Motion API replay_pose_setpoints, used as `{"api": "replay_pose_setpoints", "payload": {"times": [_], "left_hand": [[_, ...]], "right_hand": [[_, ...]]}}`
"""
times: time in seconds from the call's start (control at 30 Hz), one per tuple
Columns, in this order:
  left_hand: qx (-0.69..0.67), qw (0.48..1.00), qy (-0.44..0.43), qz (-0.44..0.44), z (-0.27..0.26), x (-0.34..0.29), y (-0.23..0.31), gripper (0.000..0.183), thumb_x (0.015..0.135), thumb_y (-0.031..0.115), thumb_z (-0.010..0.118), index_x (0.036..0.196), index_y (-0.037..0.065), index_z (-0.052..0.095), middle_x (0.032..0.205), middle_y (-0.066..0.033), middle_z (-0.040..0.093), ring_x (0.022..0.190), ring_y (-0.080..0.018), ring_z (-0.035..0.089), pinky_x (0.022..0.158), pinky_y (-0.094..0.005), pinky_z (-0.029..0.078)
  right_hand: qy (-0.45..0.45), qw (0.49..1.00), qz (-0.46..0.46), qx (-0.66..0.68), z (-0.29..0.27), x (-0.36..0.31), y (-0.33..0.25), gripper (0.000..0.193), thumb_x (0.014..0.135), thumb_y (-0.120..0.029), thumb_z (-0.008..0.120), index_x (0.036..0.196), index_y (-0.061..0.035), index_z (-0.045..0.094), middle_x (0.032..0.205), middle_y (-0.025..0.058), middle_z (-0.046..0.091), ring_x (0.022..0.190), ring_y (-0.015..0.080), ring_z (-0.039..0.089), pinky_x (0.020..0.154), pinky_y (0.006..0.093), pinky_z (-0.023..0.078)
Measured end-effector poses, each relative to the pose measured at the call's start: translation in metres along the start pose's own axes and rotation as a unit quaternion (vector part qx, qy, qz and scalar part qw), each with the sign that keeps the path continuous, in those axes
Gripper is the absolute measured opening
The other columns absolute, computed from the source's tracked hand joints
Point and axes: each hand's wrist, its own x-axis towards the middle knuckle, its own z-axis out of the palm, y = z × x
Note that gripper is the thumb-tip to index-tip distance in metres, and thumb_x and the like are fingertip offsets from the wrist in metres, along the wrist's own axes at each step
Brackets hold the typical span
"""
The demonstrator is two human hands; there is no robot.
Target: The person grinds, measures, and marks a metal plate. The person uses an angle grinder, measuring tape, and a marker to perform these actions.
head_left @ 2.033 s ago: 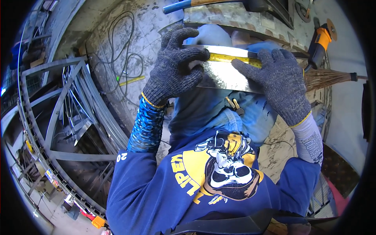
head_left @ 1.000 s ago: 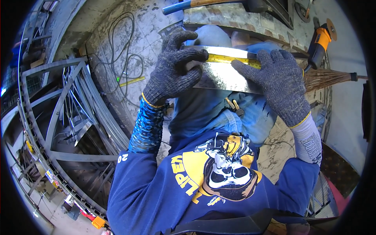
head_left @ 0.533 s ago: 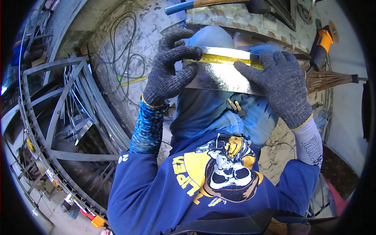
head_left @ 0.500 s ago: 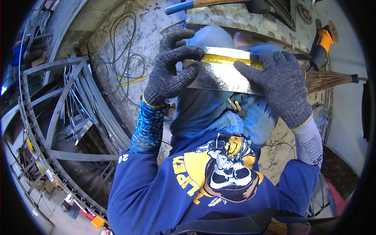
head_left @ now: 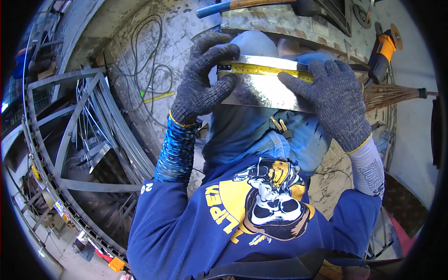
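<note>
A shiny metal sheet point(head_left: 266, 91) lies across my thighs, with the yellow blade of a tape measure point(head_left: 261, 70) stretched along its upper part. My left hand point(head_left: 200, 77), in a dark grey knitted glove, grips the sheet's left edge, thumb below and forefinger above. Between them shows the dark hooked end of the blade. At the other end my right hand point(head_left: 336, 93), gloved alike, is closed over the sheet's right side, its thumb pressing on the blade. The tape's case, if it is there, is hidden under that hand.
To the left stands a welded steel frame point(head_left: 65, 140) with long metal strips. A cable point(head_left: 161, 42) loops over the floor beside a yellow strip point(head_left: 158, 97). An orange angle grinder point(head_left: 386, 49) and a twig broom point(head_left: 389, 95) lie right; a wooden-handled tool point(head_left: 247, 3) lies ahead.
My left forefinger has lifted off the blade and drawn back up and left, uncovering the tape's end. The right hand and the sheet have hardly moved.
</note>
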Motion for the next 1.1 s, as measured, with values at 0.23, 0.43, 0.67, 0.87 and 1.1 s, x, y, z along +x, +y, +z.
{"api": "replay_pose_setpoints", "payload": {"times": [0.23, 0.43, 0.67, 0.87, 1.1], "left_hand": [[-0.118, 0.982, 0.082, -0.121, -0.008, -0.014, -0.023, 0.046, 0.098, 0.014, 0.076, 0.142, 0.011, 0.062, 0.149, -0.0098, 0.061, 0.14, -0.0251, 0.058, 0.115, -0.0423, 0.048], [-0.103, 0.984, 0.076, -0.122, -0.01, -0.021, -0.04, 0.045, 0.1, 0.017, 0.077, 0.142, 0.011, 0.062, 0.147, -0.0098, 0.062, 0.136, -0.0247, 0.06, 0.113, -0.0437, 0.05], [-0.09, 0.987, 0.076, -0.109, -0.01, -0.02, -0.038, 0.042, 0.1, 0.018, 0.076, 0.14, 0.01, 0.063, 0.144, -0.0106, 0.063, 0.134, -0.025, 0.062, 0.112, -0.0434, 0.052], [-0.089, 0.988, 0.077, -0.102, -0.01, -0.019, -0.036, 0.041, 0.1, 0.017, 0.076, 0.139, 0.008, 0.064, 0.143, -0.0111, 0.064, 0.133, -0.0254, 0.063, 0.112, -0.0431, 0.052], [-0.064, 0.994, 0.077, -0.047, -0.011, -0.02, -0.035, 0.046, 0.095, 0.013, 0.077, 0.139, 0.008, 0.064, 0.142, -0.0112, 0.064, 0.133, -0.0259, 0.062, 0.114, -0.043, 0.051]], "right_hand": [[-0.019, 1.0, 0.006, -0.004, -0.005, 0.0, -0.003, 0.044, 0.099, -0.027, 0.07, 0.141, -0.0416, 0.07, 0.122, 0.0054, 0.066, 0.115, 0.0277, 0.063, 0.1, 0.0472, 0.053], [-0.022, 1.0, 0.009, 0.006, -0.001, -0.002, -0.003, 0.044, 0.1, -0.027, 0.07, 0.142, -0.0414, 0.069, 0.122, 0.0064, 0.068, 0.115, 0.0284, 0.064, 0.102, 0.0495, 0.052], [-0.018, 1.0, 0.003, 0.009, -0.001, -0.002, -0.002, 0.044, 0.1, -0.026, 0.068, 0.142, -0.0401, 0.07, 0.122, 0.0075, 0.068, 0.117, 0.0291, 0.065, 0.102, 0.0509, 0.052], [-0.018, 0.999, 0.003, 0.027, -0.002, -0.001, -0.001, 0.046, 0.099, -0.023, 0.067, 0.142, -0.0389, 0.07, 0.121, 0.0107, 0.069, 0.115, 0.031, 0.066, 0.1, 0.0511, 0.053], [-0.022, 1.0, 0.01, 0.011, -0.003, -0.001, -0.003, 0.045, 0.1, -0.024, 0.067, 0.142, -0.0392, 0.07, 0.124, 0.0109, 0.069, 0.117, 0.0317, 0.066, 0.102, 0.0514, 0.052]]}}
